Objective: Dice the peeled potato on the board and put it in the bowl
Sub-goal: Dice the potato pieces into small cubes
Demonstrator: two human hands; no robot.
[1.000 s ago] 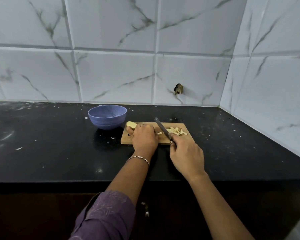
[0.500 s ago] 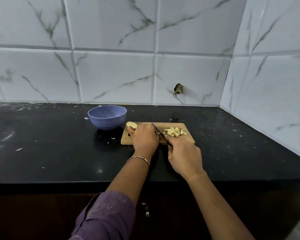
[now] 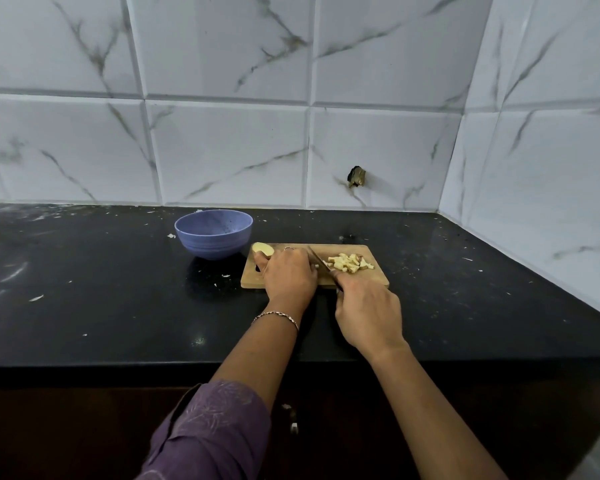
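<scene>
A white, grey-veined tile wall (image 3: 222, 150) rises behind and to the right of my black counter (image 3: 84, 306), which is flecked with pale scraps. My purple sleeve (image 3: 208, 434) shows at the bottom edge, pushed up the left forearm. Toward the back of the counter a wooden board (image 3: 378, 277) lies flat, its long side facing me. A blue bowl (image 3: 212, 237) stands upright just beside the board's far left corner; I cannot tell whether the two touch.

My right hand (image 3: 369, 315) is at the board's near edge, fingers wrapped round the handle of a knife (image 3: 319, 263). My left hand (image 3: 290, 277) sits palm down on the board's left half, fingers curled over the potato (image 3: 263, 249) and holding it against the wood. A heap of dice (image 3: 349, 263) lies on the board's right half. Only the potato's pale rounded end shows, past my fingers at the board's far left corner, next to the bowl.

The knife's blade runs away from me across the middle of the board, angled leftward, between my left hand and the dice. A thin bracelet (image 3: 278, 315) circles my left wrist. A small dark hole (image 3: 356, 176) marks one tile above the board.
</scene>
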